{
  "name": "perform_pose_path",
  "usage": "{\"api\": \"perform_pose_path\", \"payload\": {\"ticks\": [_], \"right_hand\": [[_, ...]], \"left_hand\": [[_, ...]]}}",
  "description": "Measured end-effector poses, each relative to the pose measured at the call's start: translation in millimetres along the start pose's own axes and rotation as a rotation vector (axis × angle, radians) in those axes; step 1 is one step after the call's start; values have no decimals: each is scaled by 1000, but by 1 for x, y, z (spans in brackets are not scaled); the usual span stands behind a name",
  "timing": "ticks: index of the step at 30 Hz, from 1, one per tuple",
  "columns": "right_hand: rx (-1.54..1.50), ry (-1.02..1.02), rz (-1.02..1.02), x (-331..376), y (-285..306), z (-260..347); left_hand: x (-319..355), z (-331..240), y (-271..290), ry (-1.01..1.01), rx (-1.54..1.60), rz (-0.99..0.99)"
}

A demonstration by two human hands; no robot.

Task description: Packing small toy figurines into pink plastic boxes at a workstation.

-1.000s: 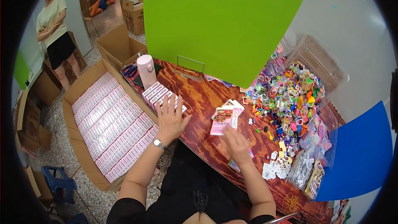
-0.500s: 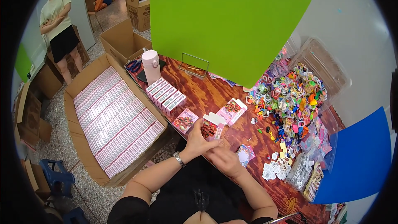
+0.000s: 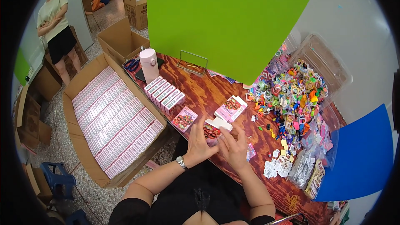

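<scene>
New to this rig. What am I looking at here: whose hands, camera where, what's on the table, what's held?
There is no machine here: a person works with two bare hands. The single view comes from a wide fisheye camera worn on that person's head, looking down, so straight edges bend near the rim and the forearms enter from the bottom.

The left hand, with a wristwatch, and the right hand together hold a small pink box with its white flap open.

On the wooden table lie two more pink boxes, a row of closed boxes, a pink bottle and a heap of colourful small rings. On the floor to the left, a large cardboard carton is filled with rows of the same boxes. Another person stands at upper left.
</scene>
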State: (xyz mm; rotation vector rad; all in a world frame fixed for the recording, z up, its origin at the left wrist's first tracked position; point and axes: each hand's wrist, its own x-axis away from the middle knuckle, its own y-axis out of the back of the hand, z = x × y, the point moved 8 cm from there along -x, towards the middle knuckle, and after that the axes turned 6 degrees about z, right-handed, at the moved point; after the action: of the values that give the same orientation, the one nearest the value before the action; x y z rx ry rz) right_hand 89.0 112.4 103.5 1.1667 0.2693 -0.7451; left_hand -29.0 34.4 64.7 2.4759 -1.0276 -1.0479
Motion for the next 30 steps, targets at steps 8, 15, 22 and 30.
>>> {"api": "perform_pose_path", "payload": {"ticks": [8, 15, 22, 30], "right_hand": [[-630, -359, 124, 12, -25, -30], [-845, -472, 372, 19, -42, -51], [-135, -76, -132, 4, 16, 3], [-127, 14, 28, -1, 14, 2]], "left_hand": [[4, -1, -9, -130, -242, 88], [6, -2, -9, -148, -96, 173], [-2, -2, 1, -14, 171, 54], [3, -2, -3, -142, 66, 123]]}}
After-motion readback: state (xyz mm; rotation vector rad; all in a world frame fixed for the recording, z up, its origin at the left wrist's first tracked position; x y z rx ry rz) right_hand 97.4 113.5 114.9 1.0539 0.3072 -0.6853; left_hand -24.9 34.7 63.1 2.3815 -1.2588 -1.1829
